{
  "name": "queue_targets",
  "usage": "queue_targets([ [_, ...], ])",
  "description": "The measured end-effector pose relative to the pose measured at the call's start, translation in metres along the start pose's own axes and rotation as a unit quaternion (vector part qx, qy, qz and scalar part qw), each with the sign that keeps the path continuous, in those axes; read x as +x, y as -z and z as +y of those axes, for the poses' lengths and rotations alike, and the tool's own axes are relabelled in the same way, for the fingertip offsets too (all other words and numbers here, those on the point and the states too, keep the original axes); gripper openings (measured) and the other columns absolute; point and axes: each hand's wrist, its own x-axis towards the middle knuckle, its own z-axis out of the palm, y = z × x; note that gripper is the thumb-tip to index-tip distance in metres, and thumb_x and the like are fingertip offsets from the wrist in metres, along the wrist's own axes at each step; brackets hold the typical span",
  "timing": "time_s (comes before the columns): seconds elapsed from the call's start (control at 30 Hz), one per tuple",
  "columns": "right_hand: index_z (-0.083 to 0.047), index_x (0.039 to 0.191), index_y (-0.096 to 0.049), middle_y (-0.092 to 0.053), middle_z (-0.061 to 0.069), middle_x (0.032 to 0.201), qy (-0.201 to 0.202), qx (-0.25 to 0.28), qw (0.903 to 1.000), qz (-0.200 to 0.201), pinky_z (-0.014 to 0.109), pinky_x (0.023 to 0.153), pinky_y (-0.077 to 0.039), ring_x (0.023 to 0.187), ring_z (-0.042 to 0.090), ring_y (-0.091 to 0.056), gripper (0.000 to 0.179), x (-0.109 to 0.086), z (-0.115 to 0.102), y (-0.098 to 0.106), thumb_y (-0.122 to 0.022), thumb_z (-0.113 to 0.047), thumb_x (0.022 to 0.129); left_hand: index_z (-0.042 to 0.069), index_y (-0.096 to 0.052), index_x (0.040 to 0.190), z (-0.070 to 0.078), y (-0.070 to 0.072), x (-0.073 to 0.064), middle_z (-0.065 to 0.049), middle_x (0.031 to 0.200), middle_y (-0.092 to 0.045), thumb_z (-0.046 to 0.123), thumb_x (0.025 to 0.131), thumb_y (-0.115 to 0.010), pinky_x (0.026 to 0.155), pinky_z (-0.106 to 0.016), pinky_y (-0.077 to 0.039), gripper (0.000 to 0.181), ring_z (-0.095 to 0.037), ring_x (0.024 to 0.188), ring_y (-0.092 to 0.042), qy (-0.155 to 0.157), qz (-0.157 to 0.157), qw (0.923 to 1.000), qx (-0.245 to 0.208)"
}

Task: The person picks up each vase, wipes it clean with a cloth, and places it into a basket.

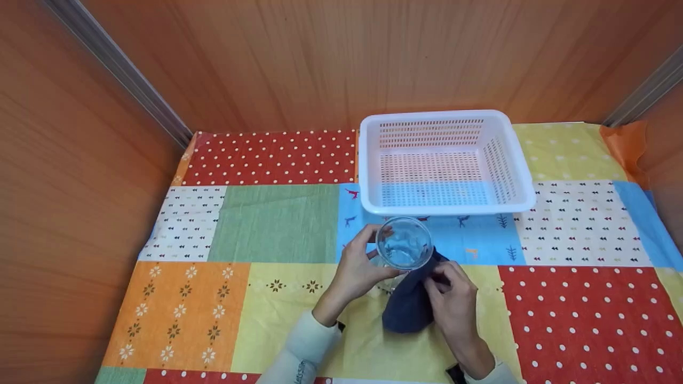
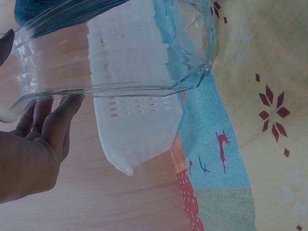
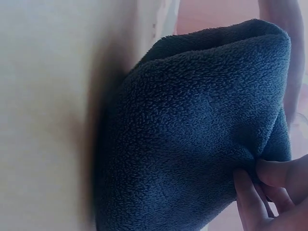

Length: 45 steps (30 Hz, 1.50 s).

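A clear glass (image 1: 404, 244) is held by my left hand (image 1: 358, 265), with thumb and fingers around its upper part near the rim. In the left wrist view the glass (image 2: 130, 72) shows a long faceted body, and the fingers of my left hand (image 2: 41, 139) lie along its side. My right hand (image 1: 453, 298) pinches a dark blue-grey cloth (image 1: 408, 309) that hangs beside the glass on its right. Up close in the right wrist view, the folded cloth (image 3: 192, 125) has a fuzzy towel texture, pinched between thumb and fingers (image 3: 276, 173).
Behind the glass stands a white plastic basket (image 1: 448, 209) with slotted walls, holding nothing. A patchwork tablecloth (image 1: 277, 224) covers the table. Wooden panels (image 1: 320, 64) enclose the back and sides. An orange piece of material (image 1: 627, 146) lies at the back right corner.
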Motion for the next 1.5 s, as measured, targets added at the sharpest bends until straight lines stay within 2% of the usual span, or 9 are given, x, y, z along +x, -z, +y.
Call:
queue_targets([
  [0.17, 0.0, 0.087, -0.068, -0.066, 0.01, 0.089, -0.014, -0.015, 0.9997, -0.014, 0.006, 0.073, -0.052, 0.086, 0.012, -0.066, 0.022, -0.003, 0.008, 0.0, -0.074, 0.021, 0.081, 0.015, -0.063, 0.133, 0.0, 0.001, -0.001, -0.003, 0.128, -0.067, 0.017, 0.075, -0.098, 0.104, -0.047, -0.057, 0.068, -0.024, 0.121, -0.06, 0.002, 0.0, 1.0, 0.009],
  [0.4, -0.001, 0.087, -0.066, -0.065, 0.008, 0.089, -0.024, -0.036, 0.9986, -0.029, 0.007, 0.073, -0.053, 0.087, 0.018, -0.068, 0.026, -0.005, 0.015, 0.0, -0.076, 0.022, 0.079, 0.016, -0.063, 0.132, 0.001, 0.001, -0.001, 0.0, 0.128, -0.066, 0.018, 0.075, -0.098, 0.104, -0.046, -0.057, 0.067, -0.02, 0.121, -0.06, 0.003, 0.0, 0.9999, 0.011],
  [0.53, -0.001, 0.086, -0.065, -0.064, 0.006, 0.087, -0.027, -0.047, 0.9979, -0.036, 0.013, 0.071, -0.056, 0.086, 0.02, -0.069, 0.027, -0.006, 0.019, 0.0, -0.076, 0.022, 0.078, 0.016, -0.063, 0.132, 0.0, 0.0, 0.0, -0.003, 0.128, -0.066, 0.017, 0.075, -0.098, 0.105, -0.049, -0.056, 0.067, -0.026, 0.122, -0.06, 0.003, -0.001, 1.0, 0.005],
  [0.7, -0.003, 0.084, -0.064, -0.064, 0.004, 0.085, -0.022, -0.06, 0.9971, -0.04, 0.028, 0.069, -0.062, 0.085, 0.021, -0.069, 0.026, -0.006, 0.022, 0.0, -0.077, 0.02, 0.079, 0.013, -0.063, 0.132, 0.0, 0.0, 0.0, -0.006, 0.127, -0.066, 0.017, 0.074, -0.098, 0.106, -0.052, -0.055, 0.067, -0.036, 0.124, -0.06, 0.001, -0.001, 1.0, -0.007],
  [0.87, -0.003, 0.084, -0.065, -0.065, 0.004, 0.086, -0.017, -0.063, 0.9968, -0.047, 0.033, 0.071, -0.062, 0.085, 0.027, -0.07, 0.024, -0.004, 0.019, 0.002, -0.077, 0.018, 0.081, 0.011, -0.063, 0.132, 0.0, 0.0, 0.0, -0.007, 0.125, -0.066, 0.018, 0.073, -0.098, 0.105, -0.051, -0.056, 0.069, -0.036, 0.123, -0.06, -0.001, 0.0, 0.9999, -0.012],
  [1.0, -0.001, 0.089, -0.067, -0.066, 0.008, 0.091, -0.054, -0.048, 0.9958, -0.056, 0.031, 0.074, -0.064, 0.089, 0.029, -0.072, 0.021, -0.002, 0.009, 0.004, -0.076, 0.017, 0.084, 0.013, -0.063, 0.134, 0.001, 0.0, 0.0, -0.004, 0.126, -0.066, 0.019, 0.074, -0.097, 0.105, -0.052, -0.056, 0.069, -0.036, 0.124, -0.059, 0.003, -0.001, 1.0, -0.009],
  [1.13, 0.0, 0.094, -0.069, -0.067, 0.01, 0.096, -0.079, -0.02, 0.9954, -0.051, 0.019, 0.077, -0.061, 0.093, 0.025, -0.07, 0.019, 0.002, -0.004, 0.006, -0.074, 0.016, 0.087, 0.013, -0.062, 0.135, 0.002, -0.001, 0.0, -0.004, 0.127, -0.066, 0.019, 0.075, -0.097, 0.105, -0.051, -0.056, 0.069, -0.031, 0.122, -0.06, 0.008, -0.001, 0.9999, -0.008],
  [1.33, 0.001, 0.097, -0.07, -0.067, 0.01, 0.097, -0.07, 0.005, 0.9968, -0.037, 0.011, 0.078, -0.057, 0.094, 0.022, -0.07, 0.019, 0.008, -0.017, 0.009, -0.075, 0.016, 0.086, 0.011, -0.062, 0.135, 0.0, -0.001, 0.0, 0.0, 0.125, -0.066, 0.02, 0.075, -0.098, 0.104, -0.05, -0.057, 0.07, -0.02, 0.117, -0.06, 0.008, 0.002, 1.0, -0.002],
  [1.5, 0.001, 0.093, -0.072, -0.067, 0.011, 0.094, -0.052, 0.006, 0.9983, -0.028, 0.01, 0.079, -0.056, 0.092, 0.012, -0.068, 0.02, 0.008, -0.015, 0.008, -0.076, 0.019, 0.084, 0.011, -0.062, 0.135, 0.0, -0.001, 0.001, -0.001, 0.126, -0.066, 0.02, 0.075, -0.098, 0.103, -0.051, -0.057, 0.07, -0.026, 0.12, -0.06, 0.002, 0.0, 1.0, 0.003],
])
